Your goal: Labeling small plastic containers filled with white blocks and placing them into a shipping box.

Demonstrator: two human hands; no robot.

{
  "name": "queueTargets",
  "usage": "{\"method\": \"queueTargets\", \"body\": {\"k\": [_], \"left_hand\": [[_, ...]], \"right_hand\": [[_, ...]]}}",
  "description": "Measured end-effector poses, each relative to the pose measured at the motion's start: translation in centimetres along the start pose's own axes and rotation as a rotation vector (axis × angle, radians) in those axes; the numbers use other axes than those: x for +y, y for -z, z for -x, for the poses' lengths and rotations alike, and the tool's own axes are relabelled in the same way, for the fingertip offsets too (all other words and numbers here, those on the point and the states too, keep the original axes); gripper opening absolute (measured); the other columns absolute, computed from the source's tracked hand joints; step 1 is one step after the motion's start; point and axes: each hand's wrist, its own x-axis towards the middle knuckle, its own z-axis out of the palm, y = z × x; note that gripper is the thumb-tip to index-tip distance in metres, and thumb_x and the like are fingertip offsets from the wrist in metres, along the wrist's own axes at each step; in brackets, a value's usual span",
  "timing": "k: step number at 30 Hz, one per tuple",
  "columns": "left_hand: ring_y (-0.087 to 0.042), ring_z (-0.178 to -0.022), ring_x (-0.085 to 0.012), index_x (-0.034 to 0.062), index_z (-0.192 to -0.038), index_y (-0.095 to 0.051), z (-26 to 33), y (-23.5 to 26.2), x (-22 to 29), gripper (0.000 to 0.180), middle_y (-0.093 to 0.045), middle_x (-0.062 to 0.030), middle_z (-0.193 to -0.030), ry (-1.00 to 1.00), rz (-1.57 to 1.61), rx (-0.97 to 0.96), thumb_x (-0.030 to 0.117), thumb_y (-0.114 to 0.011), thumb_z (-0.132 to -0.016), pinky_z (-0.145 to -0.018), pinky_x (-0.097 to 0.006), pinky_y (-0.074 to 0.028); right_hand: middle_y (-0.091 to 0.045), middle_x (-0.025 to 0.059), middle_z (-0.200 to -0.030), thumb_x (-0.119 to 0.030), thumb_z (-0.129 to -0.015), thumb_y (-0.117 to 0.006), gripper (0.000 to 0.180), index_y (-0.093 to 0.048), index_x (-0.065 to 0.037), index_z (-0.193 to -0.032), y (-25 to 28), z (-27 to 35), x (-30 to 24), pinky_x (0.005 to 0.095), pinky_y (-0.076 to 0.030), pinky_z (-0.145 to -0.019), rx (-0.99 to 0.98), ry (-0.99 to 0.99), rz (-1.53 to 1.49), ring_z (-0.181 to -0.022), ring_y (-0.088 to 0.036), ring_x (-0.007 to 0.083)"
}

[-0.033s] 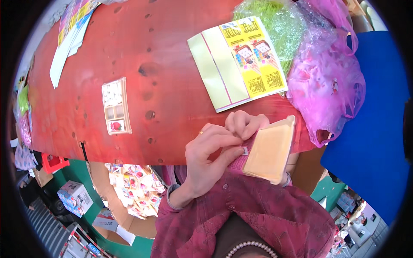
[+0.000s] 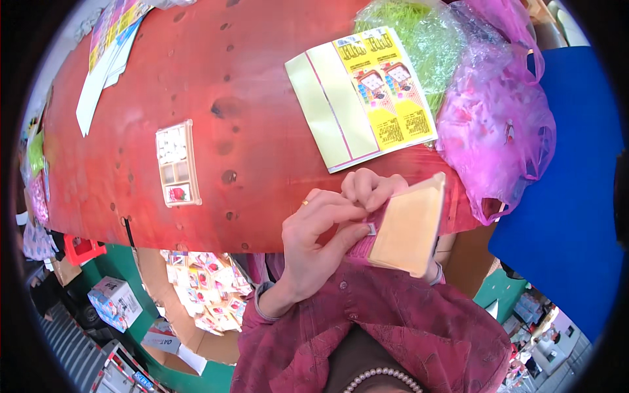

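Observation:
A shallow beige plastic tray (image 2: 407, 226) is held up on edge, tilted, in front of my body. Curled at its far side is my right hand (image 2: 375, 187), its fingertips bent in toward the tray's edge, while its forearm is mostly hidden behind the tray. My left hand (image 2: 321, 226), with a ring on one finger, pinches at a small whitish piece (image 2: 371, 229) beside the tray. A pink ribbed surface (image 2: 359, 247) shows between the hand and the tray; I cannot tell what it belongs to.
On the red table (image 2: 262, 98) lies a compartment tray (image 2: 175, 164) with white pieces and a strawberry-picture packet. Printed yellow card sheets (image 2: 363, 98) rest near a pink plastic bag (image 2: 495, 137) and green filler (image 2: 419, 46). A carton (image 2: 203, 295) of small packets stands below.
The beige tray has tipped slightly and shifted a little to the left. My hands stay in nearly the same place.

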Motion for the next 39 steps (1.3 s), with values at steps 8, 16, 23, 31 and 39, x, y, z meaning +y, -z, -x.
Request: {"method": "queueTargets", "body": {"k": [8, 16, 23, 31, 39], "left_hand": [[-0.054, -0.080, -0.0228, 0.0022, -0.085, -0.068, -0.2, 0.0, 0.3, 0.024, -0.059, -0.0067, -0.086, -0.324, -0.438, 0.151, 0.001, -0.074, -0.062, -0.070, -0.031, -0.043], [-0.053, -0.074, -0.0194, 0.0037, -0.082, -0.069, -0.3, 0.6, 0.0, 0.024, -0.060, -0.0064, -0.080, -0.085, -0.038, 0.007, -0.002, -0.074, -0.060, -0.064, -0.029, -0.044], [-0.056, -0.077, -0.0205, -0.0009, -0.083, -0.066, -0.4, 0.4, 0.2, 0.021, -0.061, -0.0093, -0.081, -0.165, -0.070, -0.036, -0.004, -0.071, -0.063, -0.068, -0.029, -0.045], [-0.057, -0.084, -0.0282, -0.0040, -0.094, -0.065, 0.6, 0.3, 2.6, 0.031, -0.062, -0.0123, -0.094, -0.370, -0.355, -0.096, 0.012, -0.074, -0.069, -0.074, -0.035, -0.047], [-0.061, -0.084, -0.0168, -0.0069, -0.098, -0.062, 0.6, 2.1, 0.5, 0.023, -0.064, -0.0111, -0.094, 0.313, 0.074, 0.074, -0.004, -0.065, -0.075, -0.072, -0.030, -0.051]], "right_hand": [[-0.048, 0.0065, -0.083, -0.025, -0.087, -0.059, 0.027, -0.064, 0.000, -0.096, -1.5, -0.2, -0.6, 0.0337, -0.039, -0.078, 0.178, -0.219, -0.048, -0.089, -0.045, 0.0215], [-0.048, 0.0043, -0.076, -0.029, -0.090, -0.054, 0.031, -0.064, -0.001, -0.097, -1.3, -0.2, 0.4, 0.0336, -0.038, -0.074, 0.061, -0.060, -0.060, -0.079, -0.045, 0.0200], [-0.045, 0.0020, -0.069, -0.031, -0.091, -0.054, 0.026, -0.058, -0.004, -0.093, -1.8, 0.0, 0.4, 0.0316, -0.035, -0.070, 0.105, 0.039, -0.072, -0.069, -0.039, 0.0155], [-0.044, 0.0027, -0.069, -0.036, -0.089, -0.055, 0.032, -0.056, -0.004, -0.092, -2.1, 0.1, 1.2, 0.0332, -0.035, -0.070, 0.108, 0.027, -0.212, -0.070, -0.040, 0.0160], [-0.067, 0.0049, -0.087, 0.001, -0.073, -0.073, 0.029, -0.065, 0.004, -0.101, -2.4, -0.7, -2.4, 0.0236, -0.050, -0.073, 0.315, -0.424, 0.560, -0.081, -0.060, 0.0070]]}}
